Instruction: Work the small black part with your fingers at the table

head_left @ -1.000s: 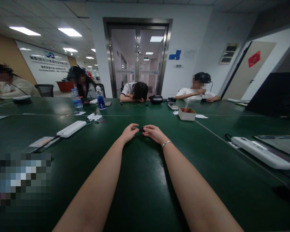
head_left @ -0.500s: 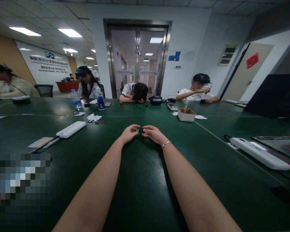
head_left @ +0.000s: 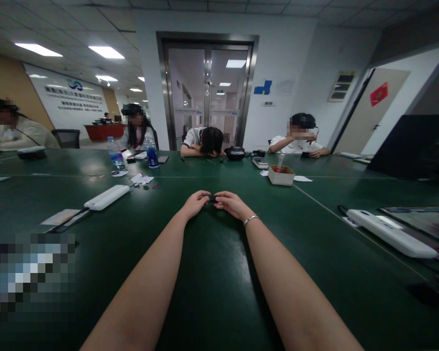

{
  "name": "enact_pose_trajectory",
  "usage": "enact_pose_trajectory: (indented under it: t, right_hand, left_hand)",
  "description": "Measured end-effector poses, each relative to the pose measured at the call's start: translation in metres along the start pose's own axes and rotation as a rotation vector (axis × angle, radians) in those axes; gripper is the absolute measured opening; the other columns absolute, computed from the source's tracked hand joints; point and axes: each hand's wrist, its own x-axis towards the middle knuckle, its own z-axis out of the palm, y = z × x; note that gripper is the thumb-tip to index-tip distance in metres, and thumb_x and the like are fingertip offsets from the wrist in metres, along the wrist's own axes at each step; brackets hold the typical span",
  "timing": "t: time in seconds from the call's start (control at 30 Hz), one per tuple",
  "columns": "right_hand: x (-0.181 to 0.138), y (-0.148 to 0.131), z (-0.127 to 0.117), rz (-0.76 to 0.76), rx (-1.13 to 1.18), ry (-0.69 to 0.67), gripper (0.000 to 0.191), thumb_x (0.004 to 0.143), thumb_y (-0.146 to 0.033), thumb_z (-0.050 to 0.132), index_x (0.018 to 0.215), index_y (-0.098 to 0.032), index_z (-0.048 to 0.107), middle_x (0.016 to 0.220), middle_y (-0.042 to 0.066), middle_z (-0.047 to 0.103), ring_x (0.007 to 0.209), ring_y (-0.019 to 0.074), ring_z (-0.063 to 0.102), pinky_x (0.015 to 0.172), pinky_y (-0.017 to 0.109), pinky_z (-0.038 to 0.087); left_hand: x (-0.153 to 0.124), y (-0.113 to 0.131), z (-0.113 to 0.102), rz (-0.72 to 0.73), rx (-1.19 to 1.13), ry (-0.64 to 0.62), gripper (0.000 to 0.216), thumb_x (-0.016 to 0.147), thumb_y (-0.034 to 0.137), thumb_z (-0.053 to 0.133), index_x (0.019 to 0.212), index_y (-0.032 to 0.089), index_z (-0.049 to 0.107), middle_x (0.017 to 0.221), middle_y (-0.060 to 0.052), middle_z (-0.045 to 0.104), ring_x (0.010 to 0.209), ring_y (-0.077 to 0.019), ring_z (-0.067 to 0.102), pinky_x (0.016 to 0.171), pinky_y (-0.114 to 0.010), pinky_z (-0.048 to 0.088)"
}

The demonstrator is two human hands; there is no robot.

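Observation:
Both my hands meet over the middle of the green table (head_left: 205,273), pinching a small dark object (head_left: 212,199) between them. My left hand (head_left: 196,204) closes its thumb and fingers on the object's left end. At the other end, my right hand (head_left: 232,204) grips it the same way, with a silver bracelet (head_left: 251,219) on the wrist. Fingers cover most of the object, and it is too small to tell its kind.
White power strips (head_left: 107,197) lie to the left and, as another power strip (head_left: 391,233), to the right. Beyond my hands are an open box (head_left: 281,176), paper scraps (head_left: 142,179) and bottles (head_left: 152,155). Several people sit around the table, one person (head_left: 209,141) with head down.
My fingers have drawn slightly closer around the dark object, and less of it shows. My hands stay in nearly the same place.

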Motion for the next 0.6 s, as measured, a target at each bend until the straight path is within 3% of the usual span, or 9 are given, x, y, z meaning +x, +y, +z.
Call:
enact_pose_trajectory:
  t: [0.17,0.33,0.6]
  right_hand:
    - [-0.0003,-0.0001,0.0005,-0.006,-0.009,-0.010,0.016,0.074,-0.003,0.061,0.089,-0.011,0.059,0.069,0.004,0.063,0.061,0.0114,0.064,0.057,0.018,0.054]
    - [-0.0003,0.0001,0.0003,-0.006,-0.005,-0.007,0.016,0.074,-0.004,0.062,0.088,-0.011,0.060,0.070,0.004,0.063,0.062,0.0115,0.064,0.058,0.019,0.054]
    - [-0.0012,-0.0009,0.0014,-0.007,0.009,-0.008,0.016,0.073,-0.002,0.062,0.087,-0.011,0.060,0.071,0.004,0.063,0.061,0.0109,0.064,0.056,0.017,0.054]
  left_hand:
    - [0.0007,-0.0022,-0.0004,-0.009,-0.003,-0.017,0.032,0.080,0.035,0.048,0.100,0.013,0.058,0.067,-0.001,0.054,0.056,-0.0094,0.047,0.051,-0.021,0.036]
    - [-0.0013,-0.0008,-0.0007,0.023,0.001,-0.024,0.033,0.074,0.029,0.057,0.104,0.015,0.056,0.076,-0.002,0.056,0.061,-0.0095,0.050,0.053,-0.021,0.038]
    - [0.0009,-0.0035,-0.0009,0.016,0.015,-0.023,0.031,0.078,0.033,0.051,0.102,0.015,0.057,0.071,-0.002,0.056,0.057,-0.0093,0.049,0.050,-0.020,0.036]
